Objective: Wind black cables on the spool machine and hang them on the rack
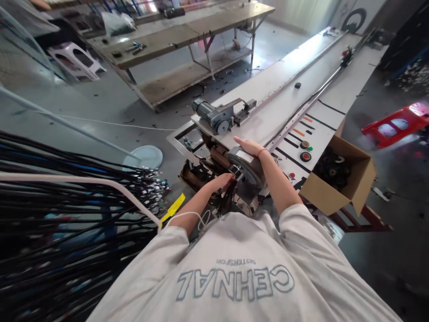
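Observation:
A round grey metal wheel-like part (pixel 246 166) with a pale label sits at the near end of the long white bench. My right hand (pixel 250 146) rests on its top, fingers stretched out and flat. Lower down, my left hand (pixel 224 182) has its fingers closed beside the shiny shaft (pixel 236 171) at the wheel's left side. Dark strands (pixel 228 197) hang just below those fingers. What they grip is too small and dark to make out. A grey motor unit with a pulley (pixel 221 127) stands beyond my hands, on the bench end.
The white bench (pixel 275 105) runs away to the upper right, with a rail along it. At right are an open cardboard box (pixel 360 179) of black parts and a red stool (pixel 398 123). Many black cables (pixel 83 201) hang at left. Behind stands a worktable (pixel 187 31).

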Tool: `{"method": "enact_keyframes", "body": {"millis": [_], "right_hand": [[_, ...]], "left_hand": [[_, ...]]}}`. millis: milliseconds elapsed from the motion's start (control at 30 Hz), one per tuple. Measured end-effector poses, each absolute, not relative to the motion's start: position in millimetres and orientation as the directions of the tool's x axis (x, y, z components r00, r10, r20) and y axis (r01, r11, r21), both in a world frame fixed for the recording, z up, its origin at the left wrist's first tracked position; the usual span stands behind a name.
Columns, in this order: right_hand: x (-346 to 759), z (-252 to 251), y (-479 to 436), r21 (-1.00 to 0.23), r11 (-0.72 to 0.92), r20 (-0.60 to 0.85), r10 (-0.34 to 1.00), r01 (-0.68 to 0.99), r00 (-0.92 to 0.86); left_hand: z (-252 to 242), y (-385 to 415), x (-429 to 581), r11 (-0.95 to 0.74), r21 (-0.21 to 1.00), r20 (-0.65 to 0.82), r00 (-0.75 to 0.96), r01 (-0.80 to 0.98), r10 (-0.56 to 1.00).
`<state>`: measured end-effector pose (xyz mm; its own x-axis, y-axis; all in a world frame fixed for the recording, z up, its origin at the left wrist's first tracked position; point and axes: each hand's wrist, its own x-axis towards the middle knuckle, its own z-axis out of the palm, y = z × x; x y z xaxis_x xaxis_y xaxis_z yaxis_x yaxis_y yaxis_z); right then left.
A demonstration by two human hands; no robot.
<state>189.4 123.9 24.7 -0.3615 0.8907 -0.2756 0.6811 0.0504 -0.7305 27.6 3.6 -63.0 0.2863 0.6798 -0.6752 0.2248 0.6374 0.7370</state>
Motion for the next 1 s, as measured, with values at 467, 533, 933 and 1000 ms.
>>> {"method": "enact_keyframes", "body": {"millis": [467,533,933,1000], "right_hand": [[325,-53,-40,-0.511,-0.524,-0.330,0.852,0.682,0.407],[324,-34,-57,-0.717,-0.452,-0.388,0.891,0.531,0.236],[163,-23,-49,-0.648,-0.759,-0.451,0.442,-0.056,-0.776],[164,-32,-52,-0.669,-0.743,-0.526,0.471,0.003,-0.708]], "left_hand": [[-15,6,16,-0.095,0.435,-0.266,0.228,0.896,0.937],[-8,13,1,-0.090,0.451,-0.223,0.210,0.888,0.952],[-2,18,-16,-0.128,0.528,-0.139,0.234,0.840,0.962],[-7,24,-19,-0.110,0.588,-0.160,0.249,0.801,0.955]]}}
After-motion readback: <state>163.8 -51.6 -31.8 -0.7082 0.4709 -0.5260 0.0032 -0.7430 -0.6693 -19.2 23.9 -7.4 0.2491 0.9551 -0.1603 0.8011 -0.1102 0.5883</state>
